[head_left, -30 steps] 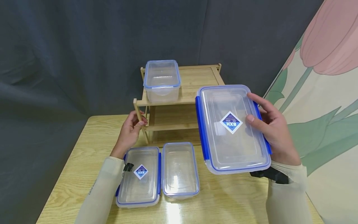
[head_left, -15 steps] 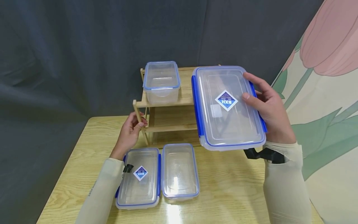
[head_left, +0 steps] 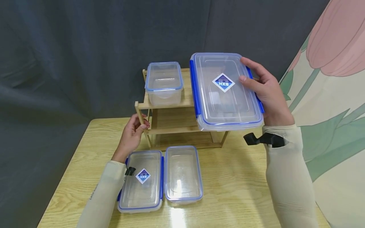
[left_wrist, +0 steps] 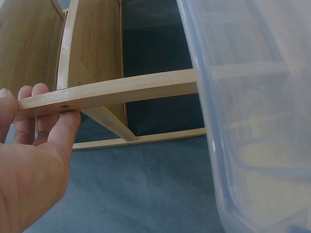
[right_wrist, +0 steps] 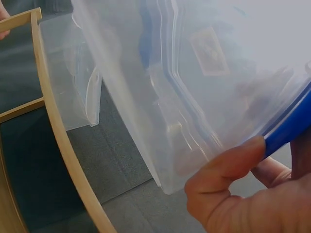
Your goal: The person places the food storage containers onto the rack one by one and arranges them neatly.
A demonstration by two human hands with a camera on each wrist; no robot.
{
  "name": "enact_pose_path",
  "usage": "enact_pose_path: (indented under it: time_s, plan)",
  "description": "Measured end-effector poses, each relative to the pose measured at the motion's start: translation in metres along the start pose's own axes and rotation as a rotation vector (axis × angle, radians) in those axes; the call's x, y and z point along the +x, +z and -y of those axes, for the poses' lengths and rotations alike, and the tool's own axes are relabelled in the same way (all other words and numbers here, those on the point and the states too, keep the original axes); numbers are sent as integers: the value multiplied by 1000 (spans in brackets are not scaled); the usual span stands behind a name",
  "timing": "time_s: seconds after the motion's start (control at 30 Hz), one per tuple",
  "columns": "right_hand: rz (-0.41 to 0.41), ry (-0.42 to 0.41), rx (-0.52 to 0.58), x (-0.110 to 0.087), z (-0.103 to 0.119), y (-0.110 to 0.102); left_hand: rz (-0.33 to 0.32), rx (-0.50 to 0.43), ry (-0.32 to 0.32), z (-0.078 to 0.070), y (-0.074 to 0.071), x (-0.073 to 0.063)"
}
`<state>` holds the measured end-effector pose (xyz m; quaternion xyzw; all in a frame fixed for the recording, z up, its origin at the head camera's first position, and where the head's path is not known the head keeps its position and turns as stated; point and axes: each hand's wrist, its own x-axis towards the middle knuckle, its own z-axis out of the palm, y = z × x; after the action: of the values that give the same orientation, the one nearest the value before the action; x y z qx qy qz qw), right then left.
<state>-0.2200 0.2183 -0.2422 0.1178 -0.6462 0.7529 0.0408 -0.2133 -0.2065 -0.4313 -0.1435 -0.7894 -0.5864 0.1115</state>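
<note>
My right hand (head_left: 268, 91) grips a clear food container (head_left: 231, 104) by its right side, thumb on the lid and fingers along the edge. Its lid carries blue side clips and a diamond sticker. The container is held in the air, in front of the right part of a wooden shelf rack (head_left: 175, 130). With my left hand (head_left: 131, 134) I pinch the rack's front left post (left_wrist: 121, 92), thumb on one side and fingers on the other. On the rack's top tier, at the left, stands another clear container (head_left: 165, 95) with a light blue rim.
Two lidded containers lie side by side before the rack: a clip-sided container (head_left: 139, 193) with a sticker, and a blue-rimmed container (head_left: 183, 174). They rest on a wooden table (head_left: 228, 190). A dark curtain (head_left: 99, 57) hangs behind; a flower-painted wall (head_left: 336, 133) is at right.
My right hand has raised the clip-sided container and carried it slightly left, toward the rack's top tier. The left hand keeps its hold on the post.
</note>
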Motion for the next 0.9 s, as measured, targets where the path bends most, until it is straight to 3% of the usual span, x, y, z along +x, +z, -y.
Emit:
enact_pose_path:
  time_s: [0.47,0.9]
  plan:
    - [-32,146,63,41,6,8,7,9,-3,0,1,-2]
    - [-51,250,122,78,-3,8,12,24,-18,-1,0,-2]
